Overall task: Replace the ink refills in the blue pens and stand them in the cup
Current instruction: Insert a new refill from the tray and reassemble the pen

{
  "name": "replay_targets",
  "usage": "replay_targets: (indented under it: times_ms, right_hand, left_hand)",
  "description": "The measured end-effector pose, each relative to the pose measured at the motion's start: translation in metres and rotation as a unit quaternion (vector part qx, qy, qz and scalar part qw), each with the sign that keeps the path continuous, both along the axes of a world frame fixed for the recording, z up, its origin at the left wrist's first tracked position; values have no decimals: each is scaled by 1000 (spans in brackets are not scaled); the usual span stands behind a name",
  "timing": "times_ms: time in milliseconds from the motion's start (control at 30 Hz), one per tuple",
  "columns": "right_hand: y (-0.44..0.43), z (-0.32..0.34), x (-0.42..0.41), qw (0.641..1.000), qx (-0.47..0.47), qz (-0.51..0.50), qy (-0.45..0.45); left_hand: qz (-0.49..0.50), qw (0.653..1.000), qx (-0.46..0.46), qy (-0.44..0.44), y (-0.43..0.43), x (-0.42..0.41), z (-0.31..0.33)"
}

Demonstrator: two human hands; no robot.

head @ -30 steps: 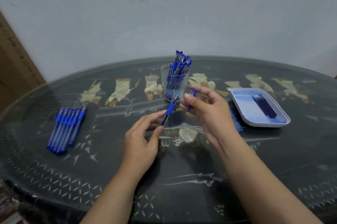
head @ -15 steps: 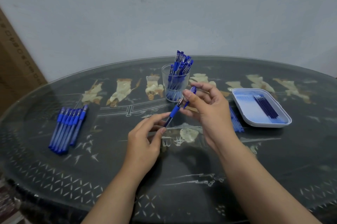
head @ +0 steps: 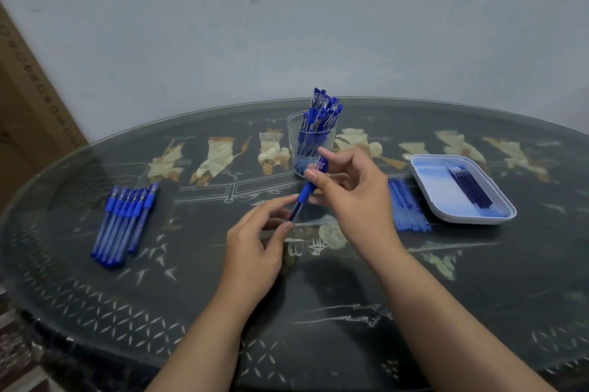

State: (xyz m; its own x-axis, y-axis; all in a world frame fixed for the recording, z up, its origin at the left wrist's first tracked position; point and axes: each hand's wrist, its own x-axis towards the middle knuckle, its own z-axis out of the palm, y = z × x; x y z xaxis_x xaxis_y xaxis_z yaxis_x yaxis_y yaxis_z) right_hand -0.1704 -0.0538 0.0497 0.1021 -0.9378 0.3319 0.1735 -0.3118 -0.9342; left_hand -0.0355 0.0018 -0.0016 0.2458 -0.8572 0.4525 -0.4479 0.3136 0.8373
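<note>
A blue pen [head: 305, 193] is held slanted above the table's middle. My left hand [head: 258, 243] pinches its lower barrel between thumb and forefinger. My right hand [head: 352, 197] pinches its upper end, where a blue cap [head: 322, 165] sits by the fingertips. Just behind stands a clear cup [head: 310, 143] with several blue pens upright in it. A row of several blue pens [head: 126, 222] lies at the left. Several loose refills [head: 406, 209] lie right of my right hand.
A white tray [head: 430, 187] with several dark refills [head: 470, 187] sits at the right on the dark glass-topped oval table [head: 318, 312]. A brown cardboard box [head: 28, 123] leans against the wall at far left.
My right hand has brought the cap onto the tip end of the pen, and both hands have shifted slightly toward each other. The pen stays slanted between them.
</note>
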Motion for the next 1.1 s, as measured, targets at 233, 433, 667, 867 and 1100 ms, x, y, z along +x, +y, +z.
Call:
replay_targets:
  times_ms: [233, 433, 667, 867, 1100]
  right_hand:
    - [3, 2, 6, 999, -26, 36, 32]
    - [3, 2, 7, 998, -24, 46, 29]
    - [3, -6, 12, 991, -77, -4, 114]
    - [-4, 18, 13, 990, -87, -67, 86]
    - [-42, 77, -3, 967, -152, -202, 19]
  left_hand:
    - [-5, 997, 18, 78, 0, 1, 0]
    - [-12, 995, 18, 98, 0, 2, 1]
    - [-12, 994, 21, 111, -2, 4, 1]
    - [-11, 998, 9, 69, -4, 13, 12]
    - [194, 927, 177, -269, 0, 62, -8]
